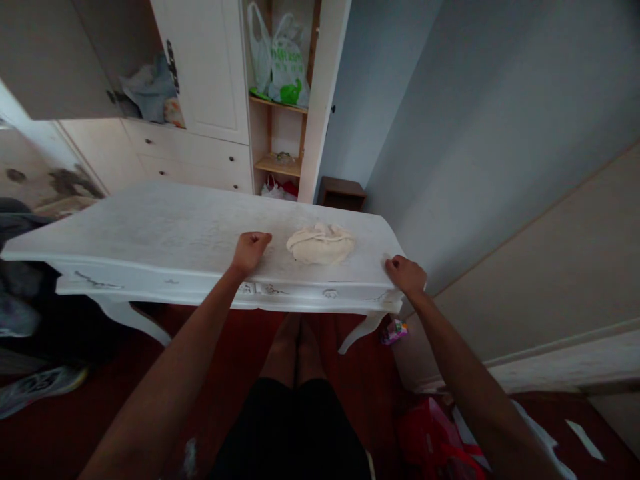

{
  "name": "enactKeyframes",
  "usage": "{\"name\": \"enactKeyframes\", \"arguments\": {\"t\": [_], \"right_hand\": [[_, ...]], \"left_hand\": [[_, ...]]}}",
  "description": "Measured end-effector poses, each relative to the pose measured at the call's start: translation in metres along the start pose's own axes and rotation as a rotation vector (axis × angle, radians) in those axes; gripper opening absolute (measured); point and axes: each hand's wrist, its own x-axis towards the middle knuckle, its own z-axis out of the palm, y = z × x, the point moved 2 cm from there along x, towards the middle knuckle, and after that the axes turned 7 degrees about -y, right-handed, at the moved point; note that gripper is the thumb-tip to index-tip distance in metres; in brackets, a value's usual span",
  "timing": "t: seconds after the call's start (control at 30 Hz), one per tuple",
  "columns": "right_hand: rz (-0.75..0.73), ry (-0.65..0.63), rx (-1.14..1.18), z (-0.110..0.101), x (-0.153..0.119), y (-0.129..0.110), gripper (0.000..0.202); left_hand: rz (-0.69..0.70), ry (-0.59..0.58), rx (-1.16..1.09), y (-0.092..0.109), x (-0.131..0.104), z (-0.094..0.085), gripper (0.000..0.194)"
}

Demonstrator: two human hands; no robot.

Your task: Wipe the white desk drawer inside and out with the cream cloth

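Note:
A cream cloth (321,244), bunched into a low oval heap, lies on the white table (165,223) near its right end. To the left of the cloth, my left hand (250,252) is closed in a fist just over the tabletop, with nothing visible in it. My right hand (406,273) is also closed, at the table's right front corner, apart from the cloth. Its fingers are curled and nothing shows in them.
Behind the table stands a white wardrobe (215,73) with plastic bags (289,67) on a shelf. A brown box-like stand (343,193) is by the blue-grey wall. Red bags (430,433) lie on the floor at right, a shoe (43,387) at left.

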Motion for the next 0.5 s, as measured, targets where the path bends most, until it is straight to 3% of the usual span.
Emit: {"name": "enactKeyframes", "arguments": {"t": [0.1, 0.27, 0.37, 0.5], "right_hand": [[0.001, -0.037, -0.058, 0.001, -0.001, -0.006, 0.040], [-0.058, -0.064, 0.095, 0.000, 0.002, -0.005, 0.033], [-0.240, 0.007, 0.372, 0.002, -0.002, -0.025, 0.030], [-0.556, 0.191, 0.622, -0.004, -0.011, -0.074, 0.030]], "left_hand": [[0.059, -0.064, 0.072, 0.003, -0.003, 0.003, 0.041], [-0.015, 0.008, -0.196, -0.003, 0.001, 0.001, 0.046], [-0.050, 0.010, -0.309, -0.005, 0.003, 0.001, 0.048], [-0.049, 0.031, -0.293, -0.008, 0.003, 0.001, 0.048]]}}
